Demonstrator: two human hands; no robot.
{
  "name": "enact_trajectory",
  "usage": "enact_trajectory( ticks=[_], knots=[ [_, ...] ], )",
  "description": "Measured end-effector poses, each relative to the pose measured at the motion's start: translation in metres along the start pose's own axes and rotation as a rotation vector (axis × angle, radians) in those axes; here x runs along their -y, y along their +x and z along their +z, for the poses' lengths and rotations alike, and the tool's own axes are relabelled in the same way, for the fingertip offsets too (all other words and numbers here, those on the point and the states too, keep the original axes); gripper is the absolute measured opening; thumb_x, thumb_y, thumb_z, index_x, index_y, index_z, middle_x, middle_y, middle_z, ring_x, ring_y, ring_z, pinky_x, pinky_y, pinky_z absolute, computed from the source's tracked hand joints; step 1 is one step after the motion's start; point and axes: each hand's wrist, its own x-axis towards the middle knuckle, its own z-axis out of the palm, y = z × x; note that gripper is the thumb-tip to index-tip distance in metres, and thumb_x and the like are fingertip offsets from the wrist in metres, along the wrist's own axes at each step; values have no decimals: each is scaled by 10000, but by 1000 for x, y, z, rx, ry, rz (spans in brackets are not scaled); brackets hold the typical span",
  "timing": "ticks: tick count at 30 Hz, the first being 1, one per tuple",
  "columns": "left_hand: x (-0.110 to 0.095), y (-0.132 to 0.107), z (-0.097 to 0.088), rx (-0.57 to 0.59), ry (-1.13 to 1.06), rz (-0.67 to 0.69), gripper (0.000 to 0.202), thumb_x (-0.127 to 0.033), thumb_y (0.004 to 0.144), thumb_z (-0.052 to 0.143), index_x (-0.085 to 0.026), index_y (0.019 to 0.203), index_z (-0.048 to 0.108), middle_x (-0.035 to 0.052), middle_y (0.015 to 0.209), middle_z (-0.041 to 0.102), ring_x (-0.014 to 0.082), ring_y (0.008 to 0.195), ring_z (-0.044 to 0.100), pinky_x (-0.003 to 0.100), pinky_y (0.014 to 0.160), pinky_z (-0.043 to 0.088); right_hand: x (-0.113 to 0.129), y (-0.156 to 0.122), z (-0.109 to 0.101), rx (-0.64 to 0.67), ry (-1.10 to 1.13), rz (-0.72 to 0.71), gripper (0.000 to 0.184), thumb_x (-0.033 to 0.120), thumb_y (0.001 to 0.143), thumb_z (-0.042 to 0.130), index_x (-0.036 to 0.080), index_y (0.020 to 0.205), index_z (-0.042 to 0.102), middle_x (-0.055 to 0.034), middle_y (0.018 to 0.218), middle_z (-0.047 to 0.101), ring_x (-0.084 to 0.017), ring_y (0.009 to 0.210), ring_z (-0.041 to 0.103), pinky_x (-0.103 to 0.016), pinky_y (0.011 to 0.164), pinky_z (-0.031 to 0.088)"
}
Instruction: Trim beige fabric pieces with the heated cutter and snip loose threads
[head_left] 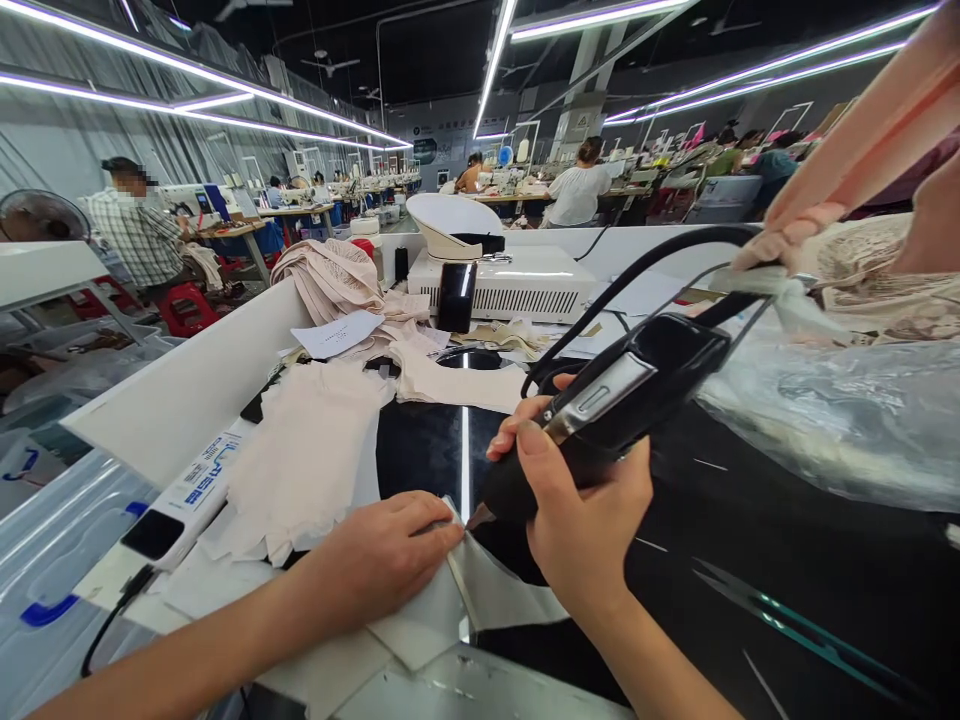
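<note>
1. Tool (637, 390), black with a metal strip along its upper side and a tapered tip, is held just above the surface (720, 540), towards the middle of its near edge.
2. Its long axis runs aslant. The tip points down, leftward and back towards the person; the thick end rises towards the far right corner.
3. The right hand (581, 510) grasps the tool, fingers curled around its narrower front part, thumb laid along the top.
4. The left hand (397, 545) lies palm down on a pale cloth (510, 590) by the near edge. Whether its fingers pinch the cloth or only press it, I cannot tell.
5. The tool's tip is at the cloth's border, just beside the left fingertips; contact is too small to judge.
6. A cord (705, 235) arcs from behind the tool towards a knotted pink band (847, 150) at the right.
7. A pale stack (307, 450) lies towards the left edge, with a white device (191, 495) just beside it, lengthwise along that edge.
8. Near the far edge, a phone (457, 297) stands upright before a white box (517, 290).
9. A clear bag (810, 430) lies towards the far right corner.
</note>
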Motion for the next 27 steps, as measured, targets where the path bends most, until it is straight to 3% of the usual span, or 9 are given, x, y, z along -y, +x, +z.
enact_trajectory(
  ticks=[10, 14, 19, 27],
  knots=[
    [0, -2, 3, -1, -6, -4, 234, -140, 1099, 471, -119, 1228, 665, 139, 1167, 730, 226, 1128, 723, 342, 975, 652, 5, 0, -3, -13, -53, -14, 287, 283, 852, 848, 259, 1014, 612, 66, 816, 706, -130, 608, 666, -293, 599, 592],
    [11, -7, 1, 33, 14, 1, 225, -143, 1105, 462, -130, 1212, 660, 131, 1173, 730, 226, 1126, 720, 347, 965, 651, 2, -2, -2, -41, -33, -29, 341, 308, 837, 870, 272, 1081, 634, 70, 792, 706, -133, 580, 652, -290, 582, 578],
    [22, -6, -6, -12, 21, 41, 192, -133, 1103, 475, -126, 1152, 660, 128, 1154, 725, 214, 1126, 708, 350, 1041, 611, -2, -3, 5, -66, -46, -19, 360, 296, 803, 877, 279, 1076, 643, 73, 769, 709, -143, 567, 642, -302, 577, 570],
    [-1, -1, -3, 94, -40, 10, 164, -130, 1080, 515, -132, 1137, 669, 97, 1046, 711, 222, 994, 709, 331, 886, 630, 6, -2, 1, -51, -28, -4, 357, 314, 818, 887, 284, 1077, 643, 75, 781, 712, -133, 579, 653, -279, 560, 574]
  ],
)
